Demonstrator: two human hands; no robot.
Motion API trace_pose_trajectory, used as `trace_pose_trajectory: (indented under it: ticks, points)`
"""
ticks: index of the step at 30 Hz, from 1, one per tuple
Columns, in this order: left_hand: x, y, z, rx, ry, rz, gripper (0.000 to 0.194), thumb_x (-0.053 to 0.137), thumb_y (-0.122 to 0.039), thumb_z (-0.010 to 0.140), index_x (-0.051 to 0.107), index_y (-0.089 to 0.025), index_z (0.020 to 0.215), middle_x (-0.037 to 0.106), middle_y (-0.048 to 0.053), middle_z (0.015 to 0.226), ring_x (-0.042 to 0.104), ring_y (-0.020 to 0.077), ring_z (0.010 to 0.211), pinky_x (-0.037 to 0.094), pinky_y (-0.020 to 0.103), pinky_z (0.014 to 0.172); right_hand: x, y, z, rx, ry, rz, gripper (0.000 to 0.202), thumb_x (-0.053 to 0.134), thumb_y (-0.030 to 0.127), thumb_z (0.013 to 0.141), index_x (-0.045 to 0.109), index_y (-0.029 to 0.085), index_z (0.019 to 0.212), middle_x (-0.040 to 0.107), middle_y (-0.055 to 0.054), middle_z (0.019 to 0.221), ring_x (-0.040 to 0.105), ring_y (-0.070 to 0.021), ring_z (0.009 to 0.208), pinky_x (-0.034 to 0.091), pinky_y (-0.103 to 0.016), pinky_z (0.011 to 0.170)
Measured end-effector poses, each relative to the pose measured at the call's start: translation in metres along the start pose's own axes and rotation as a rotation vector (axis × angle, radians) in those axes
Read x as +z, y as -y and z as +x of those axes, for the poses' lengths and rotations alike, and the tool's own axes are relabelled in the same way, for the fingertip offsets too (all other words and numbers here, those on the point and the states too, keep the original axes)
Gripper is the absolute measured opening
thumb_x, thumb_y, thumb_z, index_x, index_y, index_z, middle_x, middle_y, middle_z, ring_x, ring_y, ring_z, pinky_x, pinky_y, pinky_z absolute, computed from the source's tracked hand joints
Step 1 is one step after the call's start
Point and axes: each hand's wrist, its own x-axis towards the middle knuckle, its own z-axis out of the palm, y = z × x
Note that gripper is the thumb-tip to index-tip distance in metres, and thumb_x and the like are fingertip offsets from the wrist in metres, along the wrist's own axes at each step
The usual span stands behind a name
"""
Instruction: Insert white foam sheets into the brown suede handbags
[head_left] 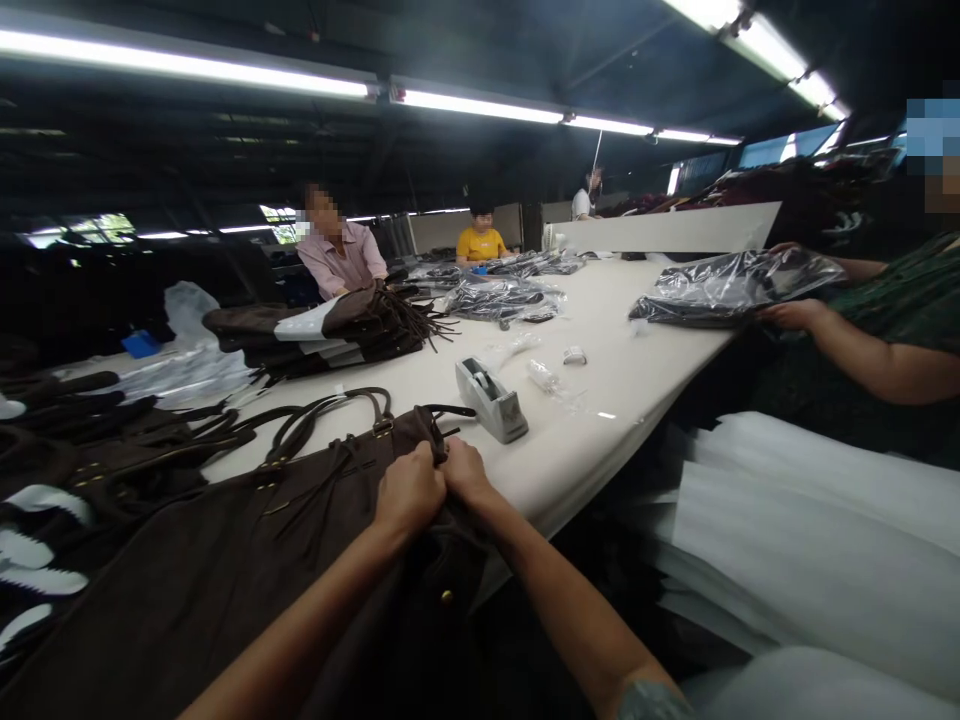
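My left hand (411, 490): curled into a fist, fingers pressed together on the upper right end of the brown bag (225, 560).
My right hand (465, 470): just beside the left, fingers bent and pinching that same end; which fold or strap lies under the fingertips, I cannot tell.
Brown bag: spread before me at the near left of the table (600, 335), its handles looped toward the far side, a gold-coloured stud (447, 597) below my hands.
Tape dispenser (493, 402): grey, upright on the tabletop just past my knuckles, crumpled clear plastic (544, 377) near it.
Across from me: a person in a pink shirt (346, 255) behind a stack of dark bags (330, 330); farther off, a person in yellow (480, 243).
On my right: a co-worker in dark green (907, 300) grips a plastic-wrapped bundle (727, 285) at the table's edge, with white sheets (817, 510) piled nearer me.
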Motion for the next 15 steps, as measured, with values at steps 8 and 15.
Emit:
trace_pose_trajectory:
  ticks: [8,15]
  points:
    - [0.026,0.011,0.02,0.047,0.142,-0.156,0.061,0.053,-0.014,0.073,0.047,-0.015,0.133,0.071,0.015,0.111,0.067,0.0313,0.104,0.047,0.033,0.079,-0.001,-0.026,-0.003,0.055,-0.151,0.187,0.019,0.056,0.017,0.068,0.061,0.018,0.087,0.051,0.005,0.061,0.049,-0.0128,0.059,0.04,-0.022,0.057]
    - [0.034,0.041,0.022,-0.031,0.143,-0.271,0.08,0.054,-0.007,0.068,0.037,-0.013,0.146,0.066,0.016,0.125,0.062,0.0314,0.115,0.045,0.033,0.087,-0.018,-0.015,-0.004,-0.22,-0.234,0.213,0.033,0.053,0.003,0.067,0.07,0.019,0.091,0.06,-0.008,0.107,0.055,-0.0216,0.106,0.042,-0.033,0.099]
